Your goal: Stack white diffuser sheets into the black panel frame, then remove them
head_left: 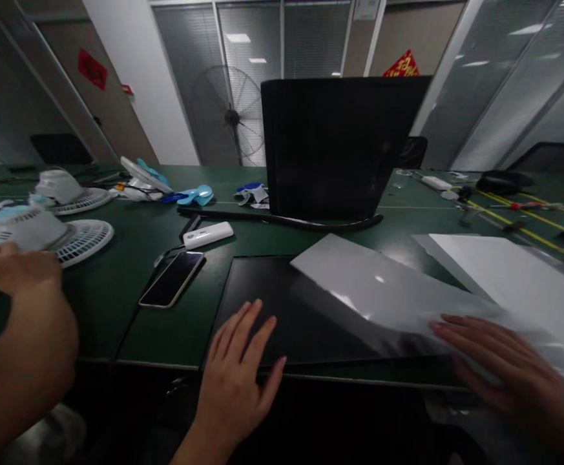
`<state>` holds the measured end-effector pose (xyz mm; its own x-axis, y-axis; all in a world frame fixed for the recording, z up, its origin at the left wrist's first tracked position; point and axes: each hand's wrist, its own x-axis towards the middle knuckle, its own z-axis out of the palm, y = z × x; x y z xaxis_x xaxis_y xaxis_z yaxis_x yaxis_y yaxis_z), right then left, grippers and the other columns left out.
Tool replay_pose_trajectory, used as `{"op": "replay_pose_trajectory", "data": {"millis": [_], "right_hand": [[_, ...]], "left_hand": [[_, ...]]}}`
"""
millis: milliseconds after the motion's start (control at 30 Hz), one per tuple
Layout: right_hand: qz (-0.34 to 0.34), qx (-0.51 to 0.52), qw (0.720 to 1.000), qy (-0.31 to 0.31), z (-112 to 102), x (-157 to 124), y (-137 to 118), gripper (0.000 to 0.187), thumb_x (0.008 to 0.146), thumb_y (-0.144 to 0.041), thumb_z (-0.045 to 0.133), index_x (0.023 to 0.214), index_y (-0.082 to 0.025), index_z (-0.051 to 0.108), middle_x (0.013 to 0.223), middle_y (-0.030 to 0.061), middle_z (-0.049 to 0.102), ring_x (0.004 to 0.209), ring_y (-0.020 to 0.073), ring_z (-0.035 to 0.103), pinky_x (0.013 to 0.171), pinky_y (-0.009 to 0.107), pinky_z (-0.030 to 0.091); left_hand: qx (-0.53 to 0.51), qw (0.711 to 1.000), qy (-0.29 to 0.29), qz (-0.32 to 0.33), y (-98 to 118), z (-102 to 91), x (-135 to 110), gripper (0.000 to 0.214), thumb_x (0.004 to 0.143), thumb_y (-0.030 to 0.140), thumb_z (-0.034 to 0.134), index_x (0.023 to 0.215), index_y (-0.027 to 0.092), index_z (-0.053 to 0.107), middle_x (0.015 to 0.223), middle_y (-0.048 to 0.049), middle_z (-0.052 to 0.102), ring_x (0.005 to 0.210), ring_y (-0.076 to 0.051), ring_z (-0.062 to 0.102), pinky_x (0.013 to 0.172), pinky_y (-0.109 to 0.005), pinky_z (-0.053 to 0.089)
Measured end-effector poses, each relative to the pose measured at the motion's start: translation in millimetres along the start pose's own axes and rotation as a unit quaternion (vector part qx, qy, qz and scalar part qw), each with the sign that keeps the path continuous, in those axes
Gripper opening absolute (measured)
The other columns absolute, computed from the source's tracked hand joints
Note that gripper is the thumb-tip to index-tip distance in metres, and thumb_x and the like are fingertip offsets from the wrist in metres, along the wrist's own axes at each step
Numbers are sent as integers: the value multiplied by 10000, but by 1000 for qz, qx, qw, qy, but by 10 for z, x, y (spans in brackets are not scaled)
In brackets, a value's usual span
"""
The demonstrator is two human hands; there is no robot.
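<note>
Now two hands work at a dark panel [282, 303] on the green table [117, 303].
Left hand [240, 374] lies flat, fingers spread, on the panel's near edge. Right hand [499, 361], fingers spread, presses a clear sheet [383, 290] half over the panel. Best to hold the panel firm and move the sheet slowly. Another person's arm [24, 323] reaches in by the fans [44, 232].

Green workbench [131, 323]. Phone [172, 279] face-up beside white power bank [208, 234]. Two white fan housings [49, 234] at left (a co-worker's hand [17, 270] on the nearer). Blue fan blades [195, 194] behind. Tall black bin [333, 145] mid-table; pedestal fan [232, 116] beyond.
</note>
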<state>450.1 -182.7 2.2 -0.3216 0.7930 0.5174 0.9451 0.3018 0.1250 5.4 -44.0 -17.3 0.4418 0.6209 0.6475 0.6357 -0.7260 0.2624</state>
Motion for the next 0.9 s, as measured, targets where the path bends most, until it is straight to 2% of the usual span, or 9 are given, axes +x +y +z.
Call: {"op": "replay_pose_trajectory", "data": {"millis": [67,133,267,367,500,600,700,800,900], "right_hand": [[-70,5,997,-20,65,230,-208,506,1105,-223,446,1606,-293,452,1521,-39,559,1418,182,503,1251,409,345],[-99,1,993,-57,186,320,-316,535,1087,-180,416,1611,-281,444,1579,-49,500,1483,180,429,1297,466,295],[-101,-5,988,-115,454,311,-420,590,1051,-167,388,1606,-353,461,1667,-58,365,1525,212,384,1161,580,532],[-75,25,991,-112,550,360,-500,620,1033,-132,376,1606,-350,469,1673,-38,356,1529,217,383,1145,581,564],[-55,86,990,-96,530,451,-585,652,1051,-166,387,1680,-332,333,1652,-12,397,1516,219,403,1210,590,498],[41,104,994,-3,491,382,-581,620,1080,-294,437,1680,-390,310,1605,-34,470,1489,231,442,1311,558,368],[238,28,966,100,513,181,-495,543,1104,-440,423,1638,-339,405,1582,29,500,1487,308,442,1328,624,293],[369,-26,924,98,613,-45,-378,695,1101,-620,337,1549,-127,534,1516,212,528,1417,469,482,1217,758,380],[403,-13,913,57,727,-203,-303,801,1049,-768,281,1492,-190,613,1417,149,626,1280,481,594,1107,744,512]], "left_hand": [[86,995,0,-56,-194,14,-21,621,996,381,631,1573,187,506,1691,-218,441,1556,-453,416,1180,-683,451],[110,988,10,-105,-376,37,-54,597,1035,424,544,1563,148,501,1649,-254,468,1530,-474,439,1160,-707,459],[62,987,11,-145,-627,66,-51,507,1071,456,460,1456,152,592,1571,-223,555,1428,-398,572,1154,-617,511],[40,985,-69,-154,-704,64,58,518,1071,495,453,1408,156,652,1547,-202,594,1444,-388,567,1195,-613,482],[43,977,-168,-121,-727,47,182,558,1023,522,540,1453,184,650,1621,-170,550,1560,-427,429,1259,-675,382],[35,978,-172,-109,-700,18,178,623,982,519,610,1526,214,596,1686,-143,484,1597,-426,371,1262,-674,385],[40,979,-170,-105,-648,-16,161,561,962,487,647,1471,250,661,1679,-119,500,1597,-426,375,1252,-666,413],[42,977,-185,-93,-613,-44,171,441,971,398,633,1387,291,735,1628,-88,568,1595,-407,388,1285,-681,363],[27,977,-187,-96,-615,-46,166,463,954,250,580,1382,317,742,1620,-43,584,1619,-379,356,1292,-674,364]]}}
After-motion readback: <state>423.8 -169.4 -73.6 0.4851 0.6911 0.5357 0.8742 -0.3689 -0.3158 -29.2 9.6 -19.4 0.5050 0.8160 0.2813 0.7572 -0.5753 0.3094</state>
